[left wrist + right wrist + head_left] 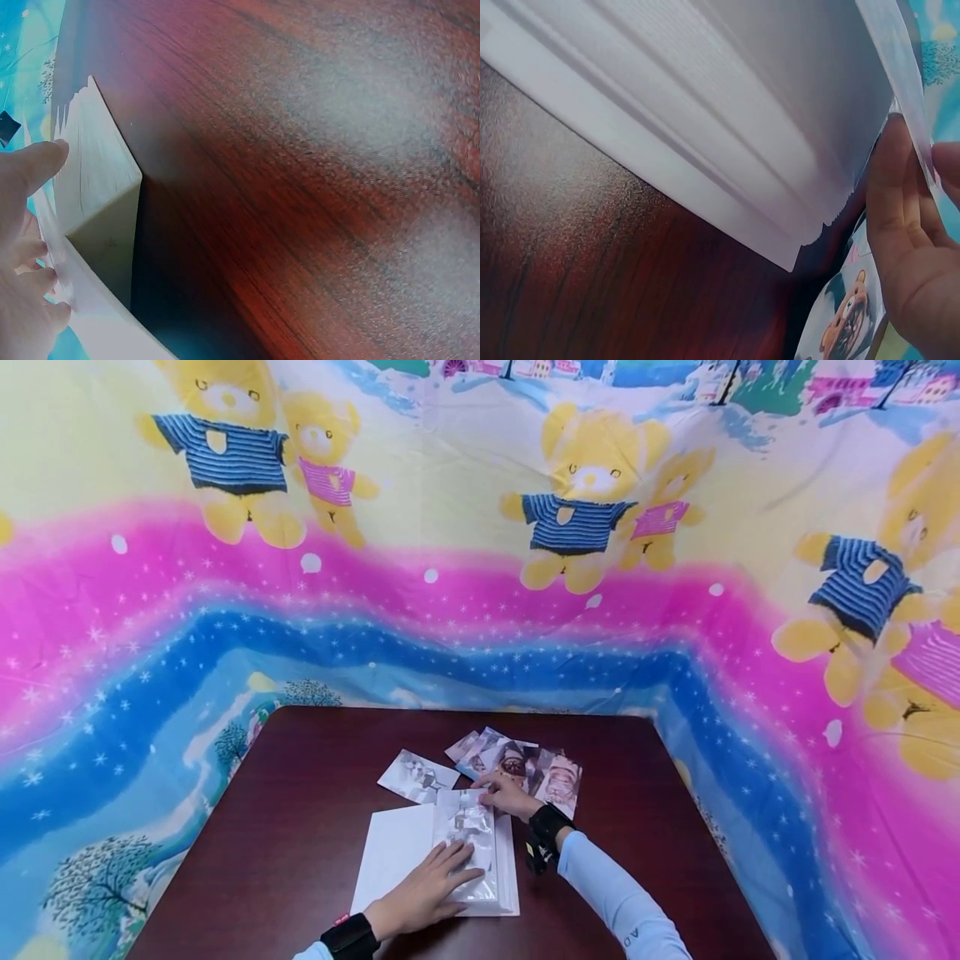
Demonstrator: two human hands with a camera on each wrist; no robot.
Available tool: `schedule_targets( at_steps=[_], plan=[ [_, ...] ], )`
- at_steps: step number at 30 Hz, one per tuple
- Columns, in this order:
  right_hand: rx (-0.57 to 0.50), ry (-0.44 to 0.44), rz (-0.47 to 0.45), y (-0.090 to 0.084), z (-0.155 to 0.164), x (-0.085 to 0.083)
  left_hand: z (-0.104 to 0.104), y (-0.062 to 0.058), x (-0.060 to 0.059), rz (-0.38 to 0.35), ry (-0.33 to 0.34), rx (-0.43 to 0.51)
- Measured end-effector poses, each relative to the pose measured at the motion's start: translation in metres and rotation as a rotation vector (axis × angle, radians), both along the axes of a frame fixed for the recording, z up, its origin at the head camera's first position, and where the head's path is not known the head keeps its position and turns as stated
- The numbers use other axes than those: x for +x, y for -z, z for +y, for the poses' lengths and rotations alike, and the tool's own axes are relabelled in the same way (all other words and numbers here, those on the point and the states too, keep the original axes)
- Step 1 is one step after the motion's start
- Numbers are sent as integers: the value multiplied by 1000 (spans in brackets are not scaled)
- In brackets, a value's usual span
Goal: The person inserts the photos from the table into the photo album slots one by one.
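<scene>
Album [397, 860] lies open on the worktop [300, 793] near us — our left hand [427, 893] presses flat, fingers straight, on its clear sleeve [465, 835]. Our right hand [510, 795] pinches the sleeve's far edge, just beside the loose photos [525, 760].

Wearing pale blue long sleeves on both arms, the right sleeve [622, 902] bearing small dark lettering near the forearm. Sporting a black wrist strap [550, 827] with a small dark device at the right wrist, and a black band [349, 937] with a red tab at the left.
</scene>
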State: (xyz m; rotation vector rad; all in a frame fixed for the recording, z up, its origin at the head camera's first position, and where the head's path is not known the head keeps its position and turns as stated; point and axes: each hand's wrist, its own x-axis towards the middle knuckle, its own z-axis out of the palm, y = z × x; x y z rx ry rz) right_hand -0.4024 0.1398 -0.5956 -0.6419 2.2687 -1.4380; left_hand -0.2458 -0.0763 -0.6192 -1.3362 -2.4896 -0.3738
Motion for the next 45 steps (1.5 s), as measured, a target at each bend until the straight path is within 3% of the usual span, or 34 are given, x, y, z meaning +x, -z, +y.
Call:
schedule_targets(
  at_steps=[6,11,18,21,27,31,35,37,40,45],
  plan=[
    [-13,-110,-50,-2,4,3,-1,2,0,-9,7,-11],
    [-19,-142,-64,1,5,1,-1,2,-1,-1,-10,-10],
    [-1,-167,-187,-2,4,5,-2,6,-1,71,-22,11],
    [-5,-178,-172,-3,5,5,-2,8,-2,75,-31,20],
    [-68,-122,-132,-9,5,10,-1,-1,-3,-71,-76,90],
    [-206,-8,-190,-19,-7,24,-8,-24,-9,-206,-181,216],
    [-314,-34,-191,-31,-31,44,-25,-49,-20,-312,-322,383],
    [-304,-115,-142,-33,-44,54,-33,-58,-27,-324,-375,468],
    [-178,-253,36,-31,-57,70,-42,-63,-34,-291,-414,568],
    [51,-402,314,-22,-60,89,-55,-50,-38,-129,-466,591]
  ],
)
